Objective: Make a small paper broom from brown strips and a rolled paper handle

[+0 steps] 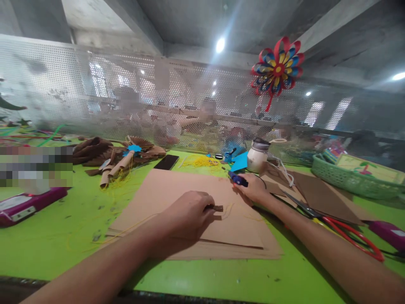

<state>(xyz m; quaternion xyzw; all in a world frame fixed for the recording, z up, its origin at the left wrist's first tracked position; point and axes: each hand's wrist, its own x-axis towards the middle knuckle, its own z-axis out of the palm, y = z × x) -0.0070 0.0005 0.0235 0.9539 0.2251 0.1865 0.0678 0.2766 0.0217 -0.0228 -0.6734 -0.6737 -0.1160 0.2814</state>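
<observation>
My left hand (193,211) is closed in a pinch over the stacked tan paper sheets (177,183). From its fingertips sticks a small brown paper piece (219,208); yellow thread (228,210) trails beside it. At the right edge of the stack, my right hand (253,189) wraps around a dark blue glue gun (237,179), its tip pointing left and away from me. A dark cord runs near that wrist. The palm sides of both hands are hidden.
Red-handled scissors (348,236) lie by my right forearm. A white jar (257,156), blue paper (239,162), a phone (166,162) and brown paper rolls (122,162) stand or lie farther back. A green basket (357,179) is at right, purple devices (34,204) at left and right.
</observation>
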